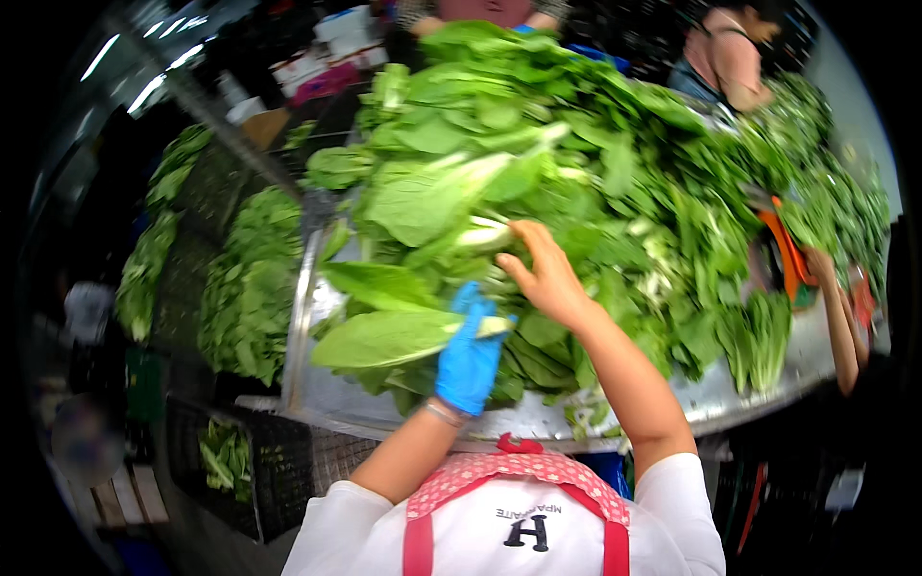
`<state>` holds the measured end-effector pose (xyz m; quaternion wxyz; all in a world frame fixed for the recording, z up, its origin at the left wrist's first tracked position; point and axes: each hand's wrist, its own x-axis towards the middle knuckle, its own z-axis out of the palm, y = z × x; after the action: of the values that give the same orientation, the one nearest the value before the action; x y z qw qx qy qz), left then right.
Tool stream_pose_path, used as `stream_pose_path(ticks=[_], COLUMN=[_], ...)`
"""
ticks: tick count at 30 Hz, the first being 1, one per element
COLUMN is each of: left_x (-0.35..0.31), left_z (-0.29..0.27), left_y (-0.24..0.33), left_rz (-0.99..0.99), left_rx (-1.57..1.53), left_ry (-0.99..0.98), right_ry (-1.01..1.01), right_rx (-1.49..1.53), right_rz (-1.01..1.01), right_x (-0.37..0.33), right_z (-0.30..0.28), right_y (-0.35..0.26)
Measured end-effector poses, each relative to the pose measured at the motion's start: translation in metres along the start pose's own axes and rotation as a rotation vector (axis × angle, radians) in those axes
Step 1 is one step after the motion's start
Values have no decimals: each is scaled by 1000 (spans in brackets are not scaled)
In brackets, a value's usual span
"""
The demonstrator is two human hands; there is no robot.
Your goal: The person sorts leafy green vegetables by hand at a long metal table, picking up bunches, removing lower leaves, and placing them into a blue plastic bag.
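My left hand [471, 360], in a blue glove, is closed around a leafy green [379, 339]. The broad leaf points left, and its pale stalk end sticks out to the right of the glove. My bare right hand [549, 278] reaches over the heap of leafy greens [615, 178], thumb and fingers apart. Its fingertips are beside a white stalk [483, 233]; slight blur hides whether they touch it. Another large green leaf [382, 284] lies just behind the gloved hand.
The heap covers most of a metal table [331, 396]. Left of it stand crates of greens [254, 278], with a black crate [279, 480] lower down. At the right, a co-worker's hand [819, 264] is beside an orange-handled tool [786, 250]. Other people stand across the table.
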<state>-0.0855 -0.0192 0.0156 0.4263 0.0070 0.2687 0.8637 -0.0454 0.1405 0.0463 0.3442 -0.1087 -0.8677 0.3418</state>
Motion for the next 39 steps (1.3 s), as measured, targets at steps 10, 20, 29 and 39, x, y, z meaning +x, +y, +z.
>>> stream_pose_path(ticks=[10, 20, 29, 39], left_x=[37, 49, -17, -81], left_z=[-10, -35, -25, 63], left_y=[-7, -1, 27, -1], left_rz=[171, 88, 153, -124], left_rx=[-71, -221, 841, 1069], left_ry=[2, 63, 115, -458], right_ry=[-220, -443, -221, 346], right_rx=[-290, -24, 74, 319], right_rz=[31, 230, 224, 430], right_x=[37, 36, -10, -144], right_z=[37, 40, 12, -68], right_y=[0, -15, -75, -91])
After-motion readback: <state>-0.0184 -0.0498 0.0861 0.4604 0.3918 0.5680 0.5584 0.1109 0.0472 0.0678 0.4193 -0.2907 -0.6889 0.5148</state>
